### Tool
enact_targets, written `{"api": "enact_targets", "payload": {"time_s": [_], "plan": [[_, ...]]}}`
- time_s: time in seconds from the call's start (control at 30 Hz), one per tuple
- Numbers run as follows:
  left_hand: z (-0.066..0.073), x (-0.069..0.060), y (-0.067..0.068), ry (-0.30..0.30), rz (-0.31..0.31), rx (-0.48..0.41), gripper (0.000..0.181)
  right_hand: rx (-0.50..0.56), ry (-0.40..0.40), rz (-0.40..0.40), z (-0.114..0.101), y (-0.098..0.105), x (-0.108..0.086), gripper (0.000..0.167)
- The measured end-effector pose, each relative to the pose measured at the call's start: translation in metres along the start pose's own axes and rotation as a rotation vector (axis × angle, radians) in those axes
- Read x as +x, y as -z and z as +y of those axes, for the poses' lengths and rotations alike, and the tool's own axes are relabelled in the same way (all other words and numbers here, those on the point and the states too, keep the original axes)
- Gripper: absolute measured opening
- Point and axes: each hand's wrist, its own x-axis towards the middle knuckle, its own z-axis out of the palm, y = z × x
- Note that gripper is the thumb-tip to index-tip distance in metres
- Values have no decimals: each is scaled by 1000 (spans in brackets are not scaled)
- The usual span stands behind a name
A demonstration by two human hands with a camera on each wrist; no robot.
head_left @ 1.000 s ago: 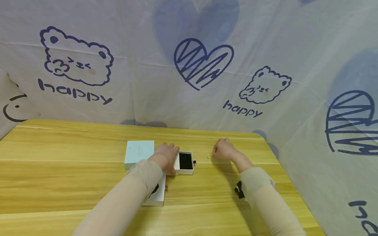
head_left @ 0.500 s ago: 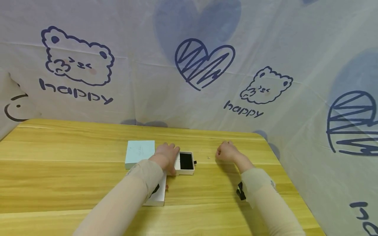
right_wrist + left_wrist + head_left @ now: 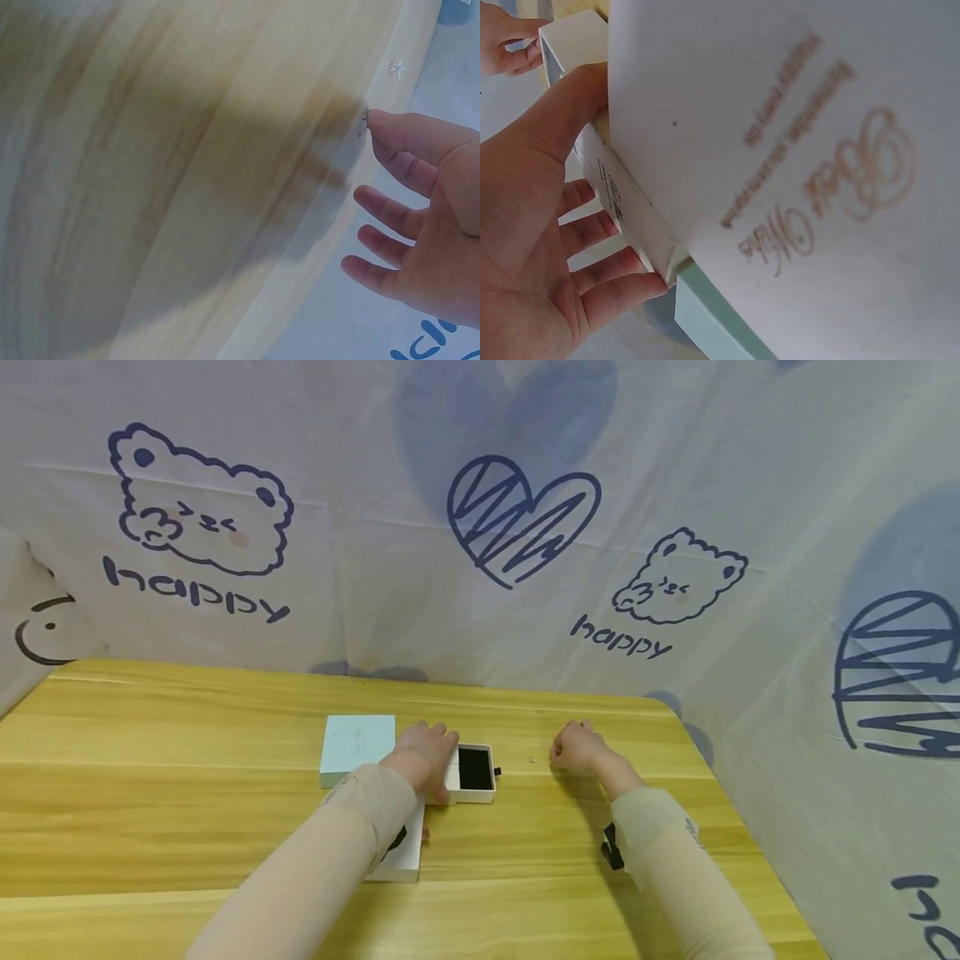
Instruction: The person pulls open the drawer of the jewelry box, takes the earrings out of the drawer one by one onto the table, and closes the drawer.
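My left hand (image 3: pixel 424 758) grips the small white drawer box (image 3: pixel 452 777), thumb on one side and fingers on the other; its drawer with a black lining (image 3: pixel 476 769) is slid out to the right. My right hand (image 3: pixel 581 748) is to the right of the box. In the right wrist view its thumb and forefinger pinch a small thin metal piece (image 3: pixel 363 124), the other fingers apart. A small star-shaped piece (image 3: pixel 397 69) lies on the wood beyond the fingertips; in the head view this tiny piece (image 3: pixel 532 760) is between box and hand.
A pale blue box (image 3: pixel 358 743) stands left of my left hand. A larger white box (image 3: pixel 405 856) lies partly under my left forearm. Some black thing (image 3: pixel 612 847) sits beside my right sleeve. Printed cloth (image 3: pixel 375 635) hangs behind the table.
My right hand has moved slightly right, away from the tiny piece on the table. My left hand keeps its grip on the white box. The head view has shifted a little.
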Motion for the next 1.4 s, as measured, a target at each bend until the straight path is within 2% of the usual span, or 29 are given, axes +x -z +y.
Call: {"api": "enact_targets", "payload": {"time_s": [0.37,0.6,0.7,0.83,1.0,1.1,1.2,1.4], "plan": [[1,-1,1,14,-14,6,79,19,-44,23,0,-1,2,25],[1,0,1,15,-15,28,80,82,-63,216,-4,8,3,20],[1,1,1,16,-15,34,80,127,-52,236,-11,13,5,23],[1,2,-1,18,-11,40,80,169,51,160,-25,14,4,34],[0,4,-2,21,-14,31,81,182,192,-36,-43,4,2,72],[-1,5,-3,24,-18,28,81,155,247,-114,-54,-3,1,88],[-1,5,-3,22,-23,31,82,139,279,-153,-63,-6,0,91],[-4,5,-5,3,-5,-7,80,116,272,-167,-71,-6,-3,84]]}}
